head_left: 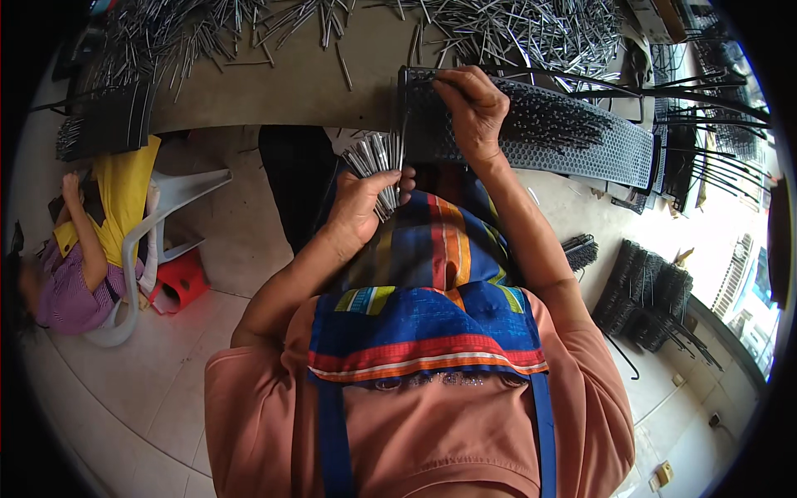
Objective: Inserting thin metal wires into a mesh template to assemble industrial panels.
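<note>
My left hand (363, 199) is wrapped round a bundle of thin silvery metal rods (369, 156), their ends fanned upward beside the left end of a long perforated metal rack (618, 158). Over that rack's left part, my right hand (475, 106) is closed in a pinch. Whatever lies between its fingertips is too small to make out. Many dark rods (552, 120) stand in the rack's holes to the right of this hand.
Heaps of loose rods (531, 33) cover the far side of the worktable (274, 95). At left another person (83, 282) sits on a white plastic chair (133, 241), near a red container (180, 282). Black racks (647, 290) stand on the floor at right; long dark rods (697, 87) jut out there.
</note>
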### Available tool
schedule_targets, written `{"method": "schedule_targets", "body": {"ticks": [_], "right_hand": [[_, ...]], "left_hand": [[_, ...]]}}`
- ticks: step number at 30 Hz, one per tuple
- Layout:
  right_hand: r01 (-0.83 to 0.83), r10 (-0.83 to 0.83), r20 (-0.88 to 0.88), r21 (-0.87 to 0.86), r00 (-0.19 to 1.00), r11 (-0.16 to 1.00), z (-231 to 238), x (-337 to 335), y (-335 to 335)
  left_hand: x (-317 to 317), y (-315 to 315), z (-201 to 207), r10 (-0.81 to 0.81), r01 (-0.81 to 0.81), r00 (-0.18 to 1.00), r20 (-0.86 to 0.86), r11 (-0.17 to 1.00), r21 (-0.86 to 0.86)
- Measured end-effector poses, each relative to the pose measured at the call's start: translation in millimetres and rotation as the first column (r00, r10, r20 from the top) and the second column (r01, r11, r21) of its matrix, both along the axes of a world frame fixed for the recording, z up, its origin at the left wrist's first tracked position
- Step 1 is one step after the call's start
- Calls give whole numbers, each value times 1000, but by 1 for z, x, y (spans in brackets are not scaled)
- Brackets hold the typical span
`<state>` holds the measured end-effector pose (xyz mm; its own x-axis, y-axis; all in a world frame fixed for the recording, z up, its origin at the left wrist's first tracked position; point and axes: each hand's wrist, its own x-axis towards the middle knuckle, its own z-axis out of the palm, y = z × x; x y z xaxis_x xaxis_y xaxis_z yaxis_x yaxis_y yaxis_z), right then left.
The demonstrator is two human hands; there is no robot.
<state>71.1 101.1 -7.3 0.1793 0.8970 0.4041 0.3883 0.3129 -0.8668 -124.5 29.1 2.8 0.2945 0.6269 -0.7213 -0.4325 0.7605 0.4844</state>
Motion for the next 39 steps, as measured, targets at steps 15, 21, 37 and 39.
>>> {"method": "schedule_targets", "body": {"ticks": [15, 21, 37, 39], "right_hand": [[47, -17, 347, -79, 938, 996, 20, -12, 18], [80, -51, 430, -50, 901, 996, 18, -8, 13], [-349, -133, -555, -673, 821, 653, 23, 9, -14], [-364, -90, -536, -676, 839, 640, 23, 13, -14]], "left_hand": [[7, 17, -6, 43, -45, 999, -23, 997, -57], [5, 22, -8, 39, -39, 999, -13, 999, -18], [32, 33, 11, -168, 181, 982, -84, 968, 176], [33, 30, 11, -113, 116, 993, -29, 981, 157]]}}
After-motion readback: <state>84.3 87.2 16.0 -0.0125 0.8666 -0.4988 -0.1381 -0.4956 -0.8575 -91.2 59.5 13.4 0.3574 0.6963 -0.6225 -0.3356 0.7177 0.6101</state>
